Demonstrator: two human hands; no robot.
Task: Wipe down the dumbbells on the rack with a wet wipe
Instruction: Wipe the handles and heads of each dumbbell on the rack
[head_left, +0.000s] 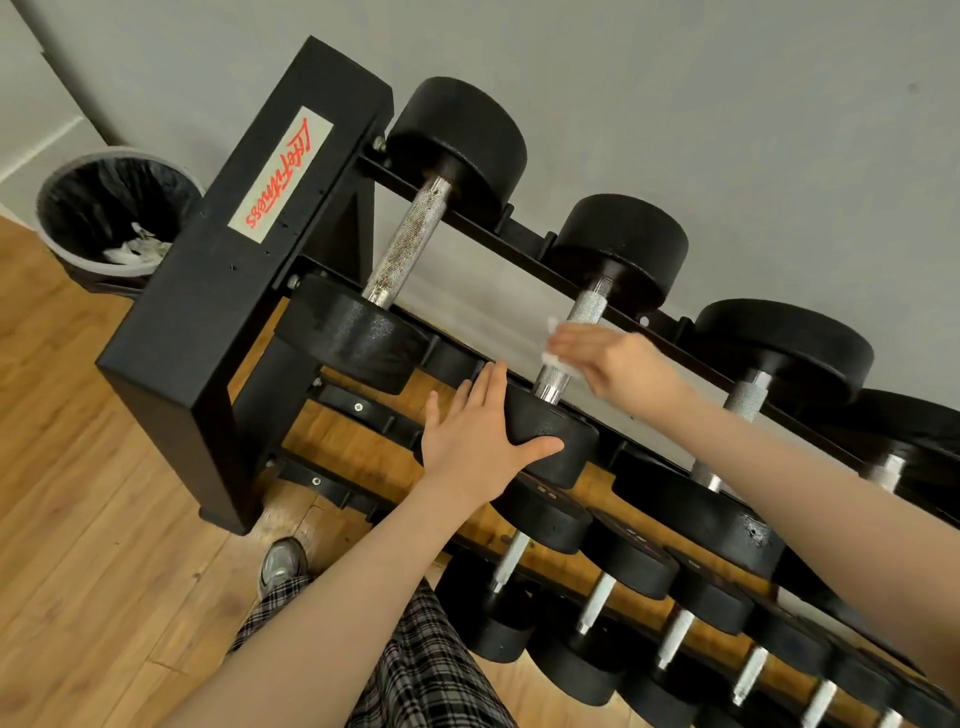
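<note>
A black rack (218, 291) holds several black dumbbells with knurled steel handles on its tiers. My right hand (618, 364) holds a white wet wipe (556, 343) wrapped against the handle (587, 306) of the second dumbbell on the top tier. My left hand (478, 436) rests flat with straight fingers on that dumbbell's near head (566, 441), thumb along its front face. The first top-tier dumbbell (405, 244) sits to the left, untouched.
A bin (114, 218) with a black liner and crumpled white wipes stands by the wall left of the rack. Lower tiers carry several smaller dumbbells (597, 603). Wooden floor lies below, with my shoe (283, 564) and plaid clothing near the rack's foot.
</note>
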